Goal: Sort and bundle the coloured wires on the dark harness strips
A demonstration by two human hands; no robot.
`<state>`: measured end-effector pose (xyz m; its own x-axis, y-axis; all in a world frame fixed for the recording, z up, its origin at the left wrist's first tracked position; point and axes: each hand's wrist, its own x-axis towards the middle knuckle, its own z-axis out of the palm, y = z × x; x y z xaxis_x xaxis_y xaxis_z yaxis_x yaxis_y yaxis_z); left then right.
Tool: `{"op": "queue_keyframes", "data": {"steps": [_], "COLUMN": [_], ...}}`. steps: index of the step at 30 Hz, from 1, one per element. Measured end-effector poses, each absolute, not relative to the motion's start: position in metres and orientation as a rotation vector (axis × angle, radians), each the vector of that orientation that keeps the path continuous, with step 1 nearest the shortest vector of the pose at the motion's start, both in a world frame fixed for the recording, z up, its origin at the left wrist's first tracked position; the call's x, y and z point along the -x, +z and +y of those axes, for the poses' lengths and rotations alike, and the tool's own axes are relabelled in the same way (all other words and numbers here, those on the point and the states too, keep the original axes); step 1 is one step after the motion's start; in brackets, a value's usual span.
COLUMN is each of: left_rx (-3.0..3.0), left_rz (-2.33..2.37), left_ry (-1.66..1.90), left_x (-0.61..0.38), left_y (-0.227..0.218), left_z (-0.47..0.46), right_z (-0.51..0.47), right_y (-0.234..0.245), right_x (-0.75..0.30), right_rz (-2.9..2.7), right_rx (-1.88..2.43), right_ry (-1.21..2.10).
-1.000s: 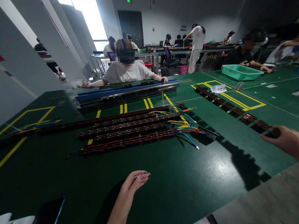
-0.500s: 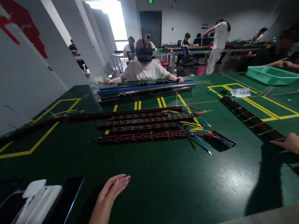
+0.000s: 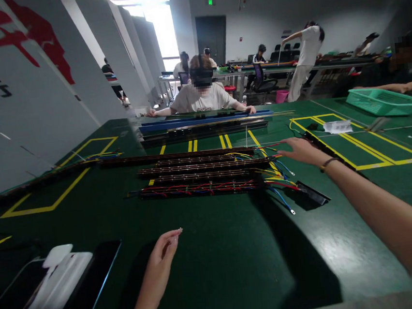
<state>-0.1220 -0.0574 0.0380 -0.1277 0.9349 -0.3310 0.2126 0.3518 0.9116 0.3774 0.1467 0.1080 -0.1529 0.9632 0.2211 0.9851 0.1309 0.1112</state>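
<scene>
With twelve pointing straight away from us across the bench, our dark strips (image 3: 207,166) lie side by side at twelve o'clock, probably kept parallel so that their coloured leads (image 3: 280,197) fan out together at the right-hand ends, where they are easy to get at. Our right hand (image 3: 298,151) reaches to one o'clock with its fingers stretched over those ends; we cannot tell whether they pinch a lead or merely hover. Our left hand (image 3: 161,256), at eight, is half curled with a narrow gap behind the thumb and nothing visible in it, seemingly parked out of the other arm's way. A flat black piece (image 3: 314,194) sits at three, just beside the leads. The green tabletop (image 3: 232,273) is glossy, with a pale glare at four, and yellow tape (image 3: 52,207) marks outlines at ten and two, likely as placing guides. Blue rails (image 3: 203,121) lie farther off at twelve, before a seated co-worker (image 3: 200,99), and a green basket (image 3: 386,102) stands at two. Beyond, the room is dim, lit mainly by a bright window (image 3: 164,37) near eleven.
</scene>
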Motion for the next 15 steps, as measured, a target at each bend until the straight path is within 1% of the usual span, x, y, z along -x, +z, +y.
{"op": "queue_keyframes", "data": {"steps": [3, 7, 11, 15], "left_rx": [-1.11, -1.091, -1.019, -0.909], "left_rz": [1.648, 1.798, 1.946, 2.042], "left_ry": [0.841, 0.873, 0.96, 0.986], "left_x": [0.125, 0.138, 0.161, 0.195], "left_y": [0.035, 0.032, 0.024, 0.001], "left_z": [-0.067, -0.09, -0.117, -0.138], "right_z": [0.188, 0.229, 0.254, 0.261], "right_y": [0.099, 0.076, 0.06, 0.063], "right_x": [-0.316, -0.263, -0.247, -0.261], "right_rz": [-2.521, -2.566, -2.485, -2.401], "right_rx": [1.923, 1.899, 1.976, 1.975], "right_ry": [-0.221, -0.178, -0.175, -0.212]}}
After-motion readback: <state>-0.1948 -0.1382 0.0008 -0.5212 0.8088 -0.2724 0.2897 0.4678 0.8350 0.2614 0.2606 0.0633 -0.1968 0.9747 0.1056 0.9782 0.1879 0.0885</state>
